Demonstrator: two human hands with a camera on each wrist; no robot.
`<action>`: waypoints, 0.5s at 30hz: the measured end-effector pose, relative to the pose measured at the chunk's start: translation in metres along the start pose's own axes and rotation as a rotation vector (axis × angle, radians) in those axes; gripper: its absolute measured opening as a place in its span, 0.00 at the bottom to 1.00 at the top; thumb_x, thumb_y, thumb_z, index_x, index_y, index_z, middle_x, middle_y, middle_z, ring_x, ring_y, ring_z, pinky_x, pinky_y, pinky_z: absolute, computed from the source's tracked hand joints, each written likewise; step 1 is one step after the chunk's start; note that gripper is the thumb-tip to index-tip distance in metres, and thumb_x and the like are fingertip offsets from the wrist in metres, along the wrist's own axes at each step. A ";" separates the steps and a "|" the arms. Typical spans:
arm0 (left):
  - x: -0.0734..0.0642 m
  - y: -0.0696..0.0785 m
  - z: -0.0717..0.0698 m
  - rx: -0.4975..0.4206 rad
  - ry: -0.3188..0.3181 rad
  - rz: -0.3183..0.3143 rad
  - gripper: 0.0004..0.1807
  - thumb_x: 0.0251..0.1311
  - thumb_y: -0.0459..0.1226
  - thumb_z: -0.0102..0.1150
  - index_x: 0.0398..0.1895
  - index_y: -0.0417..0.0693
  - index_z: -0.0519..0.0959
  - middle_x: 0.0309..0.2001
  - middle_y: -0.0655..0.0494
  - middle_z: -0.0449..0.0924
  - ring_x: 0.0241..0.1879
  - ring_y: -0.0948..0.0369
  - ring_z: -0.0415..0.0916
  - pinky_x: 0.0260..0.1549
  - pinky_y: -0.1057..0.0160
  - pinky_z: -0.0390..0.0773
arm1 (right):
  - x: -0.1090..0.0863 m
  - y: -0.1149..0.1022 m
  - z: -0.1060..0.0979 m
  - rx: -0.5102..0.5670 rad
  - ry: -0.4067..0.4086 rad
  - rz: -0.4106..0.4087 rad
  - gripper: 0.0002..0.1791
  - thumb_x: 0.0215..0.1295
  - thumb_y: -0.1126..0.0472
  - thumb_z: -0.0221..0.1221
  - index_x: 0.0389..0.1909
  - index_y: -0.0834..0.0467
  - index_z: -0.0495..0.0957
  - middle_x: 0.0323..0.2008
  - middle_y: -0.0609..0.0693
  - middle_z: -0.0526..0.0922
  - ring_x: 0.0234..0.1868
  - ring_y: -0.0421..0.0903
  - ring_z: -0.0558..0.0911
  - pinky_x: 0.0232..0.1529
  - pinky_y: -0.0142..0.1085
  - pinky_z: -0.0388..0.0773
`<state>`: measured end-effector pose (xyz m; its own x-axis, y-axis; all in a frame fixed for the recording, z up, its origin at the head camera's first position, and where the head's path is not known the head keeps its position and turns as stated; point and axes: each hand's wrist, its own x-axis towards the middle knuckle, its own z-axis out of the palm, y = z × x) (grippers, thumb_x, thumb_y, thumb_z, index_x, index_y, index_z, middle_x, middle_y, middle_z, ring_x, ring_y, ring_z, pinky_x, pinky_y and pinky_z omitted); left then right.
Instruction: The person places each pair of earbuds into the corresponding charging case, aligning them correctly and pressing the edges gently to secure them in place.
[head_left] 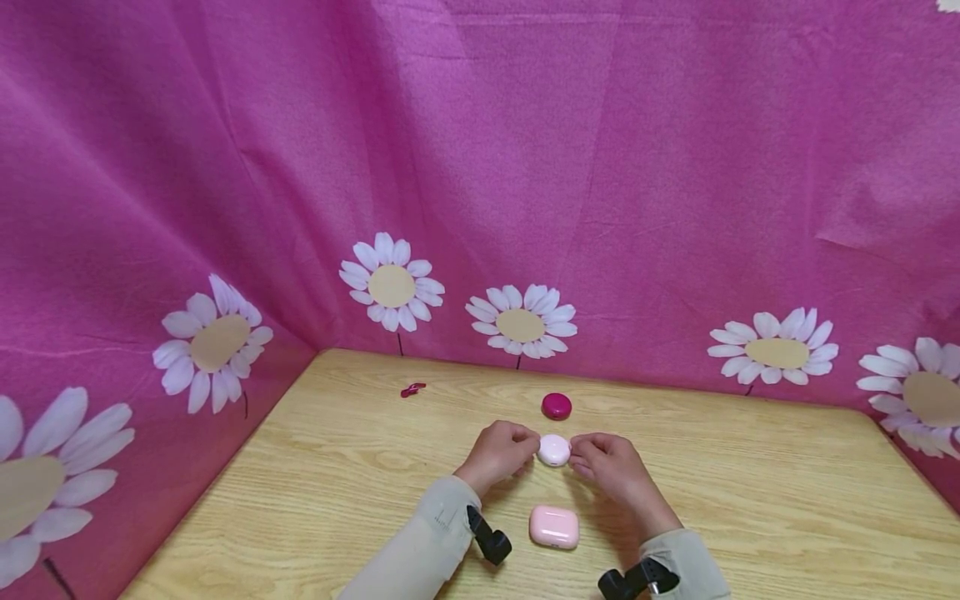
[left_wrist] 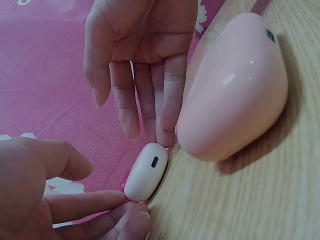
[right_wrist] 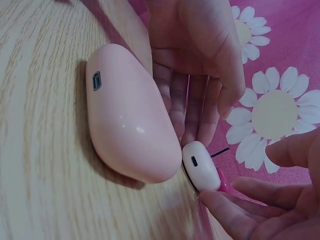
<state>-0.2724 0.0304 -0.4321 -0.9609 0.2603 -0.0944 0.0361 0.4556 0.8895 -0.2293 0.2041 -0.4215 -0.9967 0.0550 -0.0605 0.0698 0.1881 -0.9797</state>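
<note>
A small white earbud case [head_left: 554,450] sits on the table between both hands, its charging port [left_wrist: 155,162] showing in the wrist views. From the left, my left hand [head_left: 498,454] touches its side with the fingertips. My right hand [head_left: 612,467] meets the opposite side, its fingers fairly straight in the left wrist view. Neither hand curls round the case. Closer to me lies a larger, glossy pink earbud case [head_left: 554,527], between the forearms. Just beyond the white case is a round, dark magenta case [head_left: 557,406], mostly hidden in the wrist views.
A small magenta item [head_left: 413,389], too small to identify, lies at the back left of the wooden table [head_left: 315,467]. A pink curtain [head_left: 637,167] with white daisies hangs behind the table and along its sides.
</note>
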 end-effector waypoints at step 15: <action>-0.001 0.000 -0.003 -0.017 -0.003 -0.003 0.14 0.62 0.40 0.55 0.45 0.45 0.84 0.29 0.56 0.80 0.24 0.62 0.75 0.22 0.68 0.72 | -0.002 -0.003 -0.002 -0.009 0.002 0.009 0.18 0.71 0.67 0.48 0.51 0.81 0.70 0.41 0.67 0.82 0.41 0.48 0.83 0.46 0.38 0.80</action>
<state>-0.2728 0.0278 -0.4303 -0.9602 0.2614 -0.0982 0.0286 0.4419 0.8966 -0.2277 0.2059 -0.4180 -0.9959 0.0587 -0.0692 0.0795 0.1962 -0.9773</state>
